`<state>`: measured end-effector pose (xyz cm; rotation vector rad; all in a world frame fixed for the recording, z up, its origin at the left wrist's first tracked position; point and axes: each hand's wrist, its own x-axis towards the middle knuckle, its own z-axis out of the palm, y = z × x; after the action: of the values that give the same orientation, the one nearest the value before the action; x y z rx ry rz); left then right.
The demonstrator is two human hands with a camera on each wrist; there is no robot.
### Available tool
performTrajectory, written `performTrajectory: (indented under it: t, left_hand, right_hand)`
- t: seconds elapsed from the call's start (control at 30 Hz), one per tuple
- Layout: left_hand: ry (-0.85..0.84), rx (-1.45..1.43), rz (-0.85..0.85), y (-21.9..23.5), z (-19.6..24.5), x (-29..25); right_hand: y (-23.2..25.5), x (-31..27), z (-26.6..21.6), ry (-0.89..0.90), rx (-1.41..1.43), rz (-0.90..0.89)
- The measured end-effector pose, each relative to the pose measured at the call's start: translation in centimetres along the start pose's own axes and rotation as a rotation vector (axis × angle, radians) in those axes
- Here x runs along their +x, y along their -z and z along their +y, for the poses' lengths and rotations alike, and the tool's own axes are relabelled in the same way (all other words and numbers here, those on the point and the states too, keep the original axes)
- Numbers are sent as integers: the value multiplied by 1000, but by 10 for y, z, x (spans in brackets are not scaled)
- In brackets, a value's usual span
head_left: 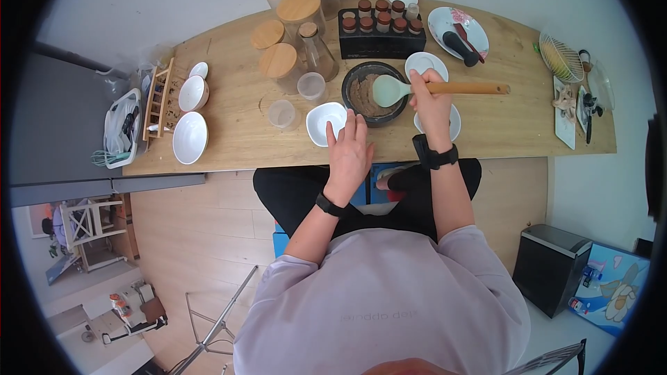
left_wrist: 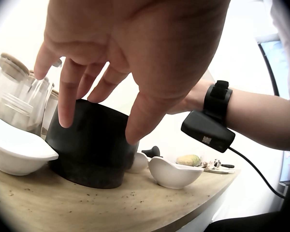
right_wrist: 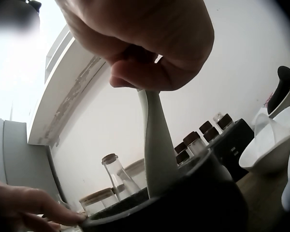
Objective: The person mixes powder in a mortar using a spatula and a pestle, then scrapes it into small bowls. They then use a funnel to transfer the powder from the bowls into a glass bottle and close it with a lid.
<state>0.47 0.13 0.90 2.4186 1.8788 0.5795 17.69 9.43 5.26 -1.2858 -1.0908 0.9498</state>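
My right hand [head_left: 432,112] grips a pale green spoon [head_left: 390,91] by its wooden handle, fingers curled round it. The spoon's head is inside a black bowl [head_left: 376,121] holding brown paste [head_left: 363,95]. In the right wrist view the green neck [right_wrist: 157,145] goes down behind the bowl's rim [right_wrist: 150,205]. My left hand [head_left: 349,157] has its fingers extended at the bowl's near left side, beside a white square bowl [head_left: 326,125]. The left wrist view shows spread fingers close to the black bowl [left_wrist: 89,150]; whether they touch it I cannot tell.
Lidded glass jars [head_left: 299,7] and two small clear cups [head_left: 283,115] stand left of the bowl. Behind it is a black rack [head_left: 382,47] of spice bottles. White dishes [head_left: 455,123] lie to the right, white bowls [head_left: 190,138] far left. A patterned plate [head_left: 479,35] sits back right.
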Motion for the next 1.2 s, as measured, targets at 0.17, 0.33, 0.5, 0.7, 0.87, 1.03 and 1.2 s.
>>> performTrajectory:
  t: [0.17, 0.33, 0.5, 0.7, 0.87, 1.03, 1.2]
  left_hand:
    - [18, -6, -12, -1, 2, 1]
    - [11, -8, 8, -1, 0, 1]
    - [10, -11, 10, -2, 2, 0]
    - [8, -7, -7, -2, 0, -1]
    - [16, -18, -8, 0, 2, 0]
    - [8, -15, -2, -2, -1, -1]
    - [39, -30, -35, 1, 3, 0]
  right_hand:
    - [10, 0, -6, 155, -102, 53]
    - [-6, -1, 0, 145, -58, 20]
    - [-14, -9, -10, 212, -76, 18]
    - [-8, -1, 3, 158, -59, 29]
    - [-14, -10, -5, 54, -5, -14]
    - [-11, -3, -2, 45, -15, 14]
    - [-22, -8, 4, 62, 29, -10]
